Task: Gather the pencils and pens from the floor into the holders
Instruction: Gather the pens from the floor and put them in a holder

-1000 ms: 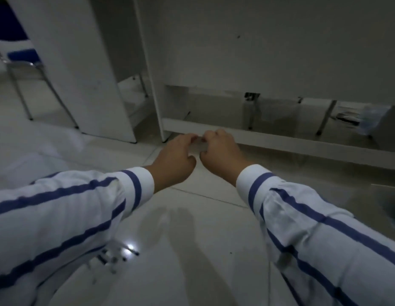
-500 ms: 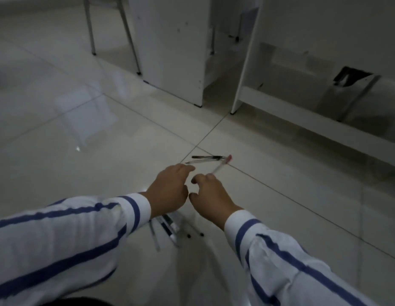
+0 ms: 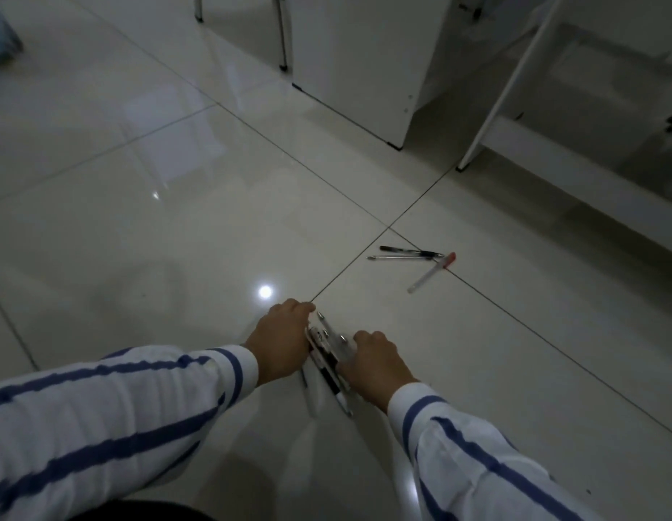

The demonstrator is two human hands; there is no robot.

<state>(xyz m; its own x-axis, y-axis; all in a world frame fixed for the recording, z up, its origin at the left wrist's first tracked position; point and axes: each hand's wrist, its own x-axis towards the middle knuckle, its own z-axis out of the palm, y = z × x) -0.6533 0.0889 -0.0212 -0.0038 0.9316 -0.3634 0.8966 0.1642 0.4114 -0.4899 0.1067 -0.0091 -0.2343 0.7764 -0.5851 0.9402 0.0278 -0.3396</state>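
The tiled floor (image 3: 176,227) is shining glossy and smooth, mirroring a lamp. The pens (image 3: 405,254) are looking plastic; the striped sleeves (image 3: 112,408) are showing soft cloth.

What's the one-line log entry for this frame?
left hand: on pen bundle | right hand: on bundle | three loose pens: on floor | holders: unseen

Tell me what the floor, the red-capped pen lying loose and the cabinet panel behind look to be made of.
Floor: glazed ceramic or porcelain tile, by the look; glossy, with mirror-like light spots and thin dark grout lines.
Red-capped pen: probably plastic; the pale barrel looks translucent, the cap opaque red.
Cabinet panel: likely white laminated board; flat, matte, with a square-cut edge. The core is not visible.
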